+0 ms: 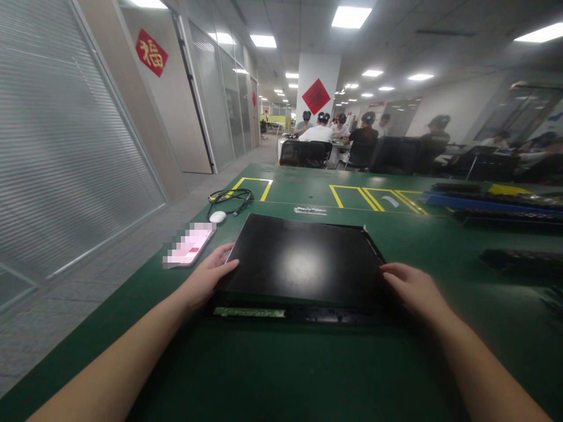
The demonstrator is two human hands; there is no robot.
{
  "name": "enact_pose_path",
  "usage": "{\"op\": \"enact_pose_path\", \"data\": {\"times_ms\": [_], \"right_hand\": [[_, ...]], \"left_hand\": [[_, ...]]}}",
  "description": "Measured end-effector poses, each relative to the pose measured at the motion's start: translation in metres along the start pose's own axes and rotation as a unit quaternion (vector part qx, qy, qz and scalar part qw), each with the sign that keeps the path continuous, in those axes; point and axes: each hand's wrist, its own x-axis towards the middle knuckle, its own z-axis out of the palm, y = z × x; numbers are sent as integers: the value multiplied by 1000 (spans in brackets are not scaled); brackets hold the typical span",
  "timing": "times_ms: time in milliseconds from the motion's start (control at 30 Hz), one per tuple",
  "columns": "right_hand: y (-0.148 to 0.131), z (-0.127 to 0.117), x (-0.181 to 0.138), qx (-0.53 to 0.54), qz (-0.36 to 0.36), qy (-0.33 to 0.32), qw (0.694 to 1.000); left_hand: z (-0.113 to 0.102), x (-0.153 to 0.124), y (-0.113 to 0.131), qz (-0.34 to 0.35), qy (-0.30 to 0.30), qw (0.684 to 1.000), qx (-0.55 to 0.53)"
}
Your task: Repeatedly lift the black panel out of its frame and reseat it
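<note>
A flat black display panel (303, 258), with a bright reflection in its middle, lies tilted over a black frame (343, 315) on the green table. Along the frame's near side shows a strip of green circuit board (249, 312). My left hand (215, 271) grips the panel's left edge, thumb on top and fingers partly hidden behind the edge. At the right edge, my right hand (409, 284) is closed with its thumb and fingers on the panel's side. What lies beneath the panel is hidden.
Left of the panel are a pink phone (190, 245), a white earbud case (217, 217) and a coiled black cable (231, 200). Yellow tape (369, 199) marks the green table (285, 375). Dark panels with a blue part (461, 202) are stacked at right. Several people sit farther back.
</note>
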Motion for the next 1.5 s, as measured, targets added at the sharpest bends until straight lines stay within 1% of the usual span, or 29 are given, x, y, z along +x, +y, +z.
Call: {"op": "enact_pose_path", "data": {"times_ms": [333, 567, 767, 900, 1000, 1100, 1233, 1367, 1500], "right_hand": [[2, 1, 2, 13, -9, 8, 1000], [10, 7, 6, 53, 25, 1, 998], [18, 9, 11, 78, 36, 1, 996], [19, 9, 10, 74, 33, 3, 997], [20, 9, 11, 80, 33, 0, 996], [21, 9, 11, 85, 30, 2, 996], [21, 9, 12, 95, 33, -1, 995], [24, 8, 14, 109, 47, -11, 993], [25, 9, 15, 154, 65, -26, 986]], "left_hand": [[0, 0, 0, 4, -12, 1000, -3], [-1, 1, -2, 8, -12, 1000, 1], [1, 0, -2, 11, 4, 1000, 7], [-3, 4, -5, 34, 14, 999, 28], [-10, 7, -8, 51, 17, 996, 77], [-19, 12, -11, 81, 29, 983, 163], [-31, 20, -16, 134, 53, 945, 292], [-39, 28, -22, 132, 51, 913, 383], [-42, 31, -24, 137, 44, 886, 440]]}}
